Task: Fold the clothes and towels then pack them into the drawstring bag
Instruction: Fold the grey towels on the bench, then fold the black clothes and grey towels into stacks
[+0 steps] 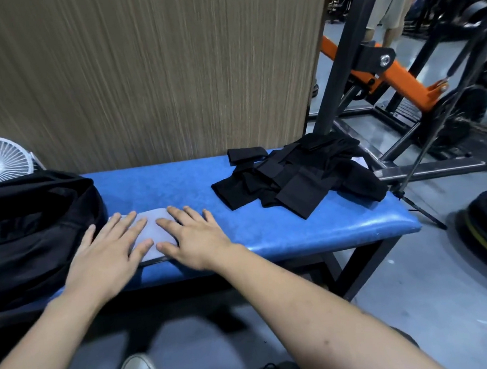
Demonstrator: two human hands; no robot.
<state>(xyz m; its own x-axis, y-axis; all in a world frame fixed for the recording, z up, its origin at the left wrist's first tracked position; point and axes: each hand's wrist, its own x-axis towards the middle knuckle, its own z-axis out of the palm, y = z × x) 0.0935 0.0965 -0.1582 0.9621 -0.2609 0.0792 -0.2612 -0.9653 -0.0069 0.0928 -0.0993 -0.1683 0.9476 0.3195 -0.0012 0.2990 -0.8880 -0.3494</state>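
Pressing flat with straight fingers, both hands, left hand [109, 252] and right hand [195, 237], pin a pale folded towel [153, 228] at the worktop [271, 232] front edge, beside the black bag [27, 225]. Lifted carelessly, it may unfold or slide off; black clothes [295, 176] wait toward the right end.

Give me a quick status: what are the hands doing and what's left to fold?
Left hand and right hand flat, pressing folded white towel on blue bench. Black clothes heaped, unfolded. Black bag beside the towel. Nothing blocking.
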